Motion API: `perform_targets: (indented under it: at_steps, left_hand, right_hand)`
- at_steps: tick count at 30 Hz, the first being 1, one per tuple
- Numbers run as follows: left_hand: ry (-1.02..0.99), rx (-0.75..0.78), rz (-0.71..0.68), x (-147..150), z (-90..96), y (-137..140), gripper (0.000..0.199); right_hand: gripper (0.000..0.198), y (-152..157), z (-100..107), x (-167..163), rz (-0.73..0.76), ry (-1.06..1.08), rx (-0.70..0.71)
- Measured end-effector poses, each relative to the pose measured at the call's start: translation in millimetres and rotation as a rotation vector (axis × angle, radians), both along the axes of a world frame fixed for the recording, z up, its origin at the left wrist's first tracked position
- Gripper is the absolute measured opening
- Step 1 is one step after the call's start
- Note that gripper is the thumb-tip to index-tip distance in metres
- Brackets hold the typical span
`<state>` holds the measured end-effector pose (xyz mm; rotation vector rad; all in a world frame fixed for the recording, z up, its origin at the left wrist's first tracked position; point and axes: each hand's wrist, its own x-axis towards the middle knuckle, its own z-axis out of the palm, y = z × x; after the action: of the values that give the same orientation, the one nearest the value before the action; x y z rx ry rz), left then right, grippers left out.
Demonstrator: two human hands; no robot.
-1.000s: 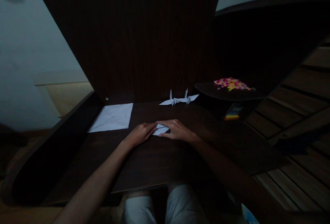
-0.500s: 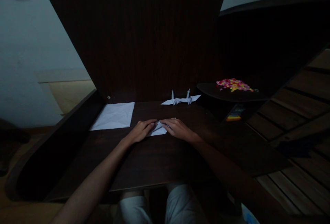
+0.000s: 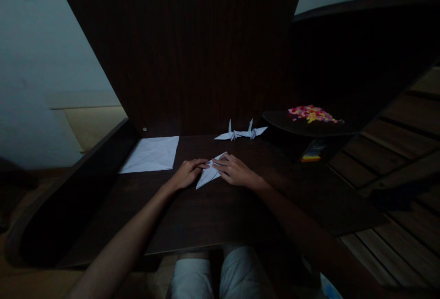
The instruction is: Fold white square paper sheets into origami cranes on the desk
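Observation:
A white folded paper [image 3: 208,176], now a narrow diamond shape with its long points slanting up to the right, lies on the dark desk between my hands. At its left edge is my left hand [image 3: 187,173], thumb and forefinger closed together on the paper. My right hand [image 3: 235,170] rests over the right side, its fingers stretched out and slightly apart on top. Those fingers hide part of the folds. Beyond them, two white paper cranes [image 3: 241,134] stand side by side against the back panel.
A stack of white square paper [image 3: 151,153] lies to the left, near the desk's raised side wall [image 3: 79,184]. On the right, a low corner shelf [image 3: 275,120] carries a heap of small pink, red and yellow pieces [image 3: 312,113]. Under it sits a yellow-edged item [image 3: 311,157].
The folded paper has turned and shows more of itself as a slanted diamond. My right hand's fingers have spread and shifted slightly; the left hand has barely moved.

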<state>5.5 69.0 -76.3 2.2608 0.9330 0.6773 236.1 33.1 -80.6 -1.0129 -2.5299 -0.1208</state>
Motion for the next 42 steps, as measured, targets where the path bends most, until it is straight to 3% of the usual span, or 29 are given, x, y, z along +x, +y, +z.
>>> perform_targets:
  at_steps: [5,9,19,27,31,35,42]
  left_hand:
    - [0.002,-0.010,0.014,0,-2.9,3,0.047]
    - [0.049,0.106,-0.009,0,-1.7,1,0.046]
    - [0.048,0.186,-0.076,-1,-1.8,0,0.032]
    - [0.012,0.197,-0.093,-1,-3.3,0,0.027]
    - [0.001,0.216,-0.093,0,-4.9,-1,0.033]
    - [0.015,0.245,-0.105,2,-4.8,-3,0.041]
    - [0.055,0.284,-0.153,6,-0.9,-9,0.035]
  right_hand:
    - [0.041,2,-3,1,0.006,-0.042,-0.002]
    - [0.047,3,-7,2,0.023,0.002,0.020]
    - [0.019,3,-7,2,0.034,0.074,-0.013]
    - [0.042,-8,3,-5,0.011,0.060,-0.054]
    - [0.033,-11,6,-7,0.012,0.058,-0.048]
    - [0.023,-13,9,-6,0.011,0.133,-0.111]
    - [0.027,-12,14,-6,-0.032,0.224,-0.227]
